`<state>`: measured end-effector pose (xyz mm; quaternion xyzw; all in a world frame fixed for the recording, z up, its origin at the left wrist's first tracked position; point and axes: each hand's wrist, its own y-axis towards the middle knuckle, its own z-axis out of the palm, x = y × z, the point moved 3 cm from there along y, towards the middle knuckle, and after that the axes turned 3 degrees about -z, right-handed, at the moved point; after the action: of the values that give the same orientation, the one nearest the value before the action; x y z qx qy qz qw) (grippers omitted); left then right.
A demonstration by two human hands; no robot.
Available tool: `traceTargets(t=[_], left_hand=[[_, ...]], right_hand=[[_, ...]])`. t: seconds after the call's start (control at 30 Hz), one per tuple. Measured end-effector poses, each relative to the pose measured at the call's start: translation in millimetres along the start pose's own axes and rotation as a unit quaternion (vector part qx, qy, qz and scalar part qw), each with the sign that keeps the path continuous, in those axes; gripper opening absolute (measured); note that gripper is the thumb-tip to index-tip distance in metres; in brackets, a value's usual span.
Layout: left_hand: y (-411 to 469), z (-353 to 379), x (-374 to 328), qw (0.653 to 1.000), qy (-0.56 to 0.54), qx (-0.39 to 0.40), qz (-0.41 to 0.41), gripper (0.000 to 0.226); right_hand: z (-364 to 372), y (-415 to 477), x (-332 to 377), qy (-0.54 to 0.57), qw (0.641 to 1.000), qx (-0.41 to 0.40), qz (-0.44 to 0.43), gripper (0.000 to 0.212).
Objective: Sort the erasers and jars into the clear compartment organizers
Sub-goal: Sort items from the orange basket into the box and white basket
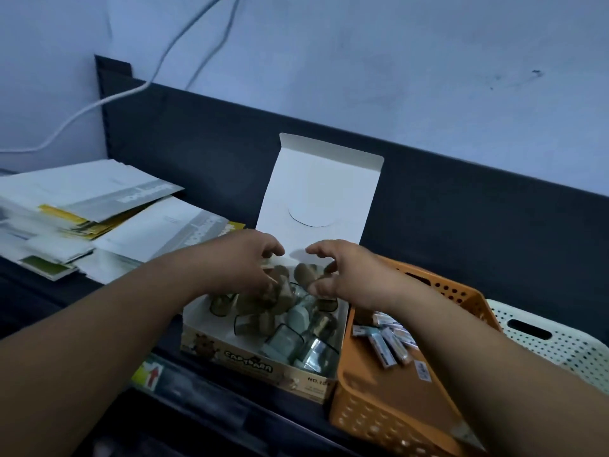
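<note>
Two hands (left (244,258), right (349,275)), fingers half-curled, touch erasers (255,324).

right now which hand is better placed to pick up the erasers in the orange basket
Right: the right hand is nearest the erasers; the left hand is farther, over the box.

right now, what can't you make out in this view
Head view only:
1. Whether the left hand or right hand grips anything in the cardboard box: curled fingers and motion blur hide the contact.
2. The inside of the white basket: cut off by the right edge, hidden by its wall.
3. The red-arrow item beside the left forearm: too dark and blurred to identify.
</note>
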<state>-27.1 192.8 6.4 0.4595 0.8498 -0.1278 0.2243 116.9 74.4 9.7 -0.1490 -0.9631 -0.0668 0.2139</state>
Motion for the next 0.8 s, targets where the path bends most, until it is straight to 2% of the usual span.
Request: traceTargets(t=[0.07, 0.23, 0.33, 0.43, 0.53, 0.7, 0.8], left_hand=[[1, 0, -2, 1.000, -0.004, -0.008, 0.004, 0.060], [8, 5, -27, 0.998, -0.040, -0.021, 0.049, 0.052], [15, 19, -54, 0.995, -0.049, 0.003, 0.086, 0.048], [23, 39, -84, 0.992, -0.033, 0.020, 0.123, 0.045], [31, 57, -105, 0.989, 0.024, 0.024, 0.142, 0.044], [32, 75, -107, 0.984, 0.103, 0.038, 0.143, 0.044], [26, 80, -101, 0.986, 0.097, 0.035, 0.134, 0.043]], right_hand=[[-1, -1, -5, 0.010, 1.000, -0.008, 0.008, 0.065], [-28, -23, -29, 0.059, 0.996, -0.052, 0.043, 0.042], [-44, -46, -57, 0.038, 0.993, -0.068, 0.084, 0.029], [-51, -69, -85, -0.026, 0.987, -0.068, 0.145, 0.031], [-47, -87, -100, -0.069, 0.979, -0.037, 0.190, 0.034], [-15, -93, -103, -0.096, 0.976, 0.069, 0.183, 0.031], [-1, -89, -100, -0.108, 0.970, 0.112, 0.188, 0.047]])
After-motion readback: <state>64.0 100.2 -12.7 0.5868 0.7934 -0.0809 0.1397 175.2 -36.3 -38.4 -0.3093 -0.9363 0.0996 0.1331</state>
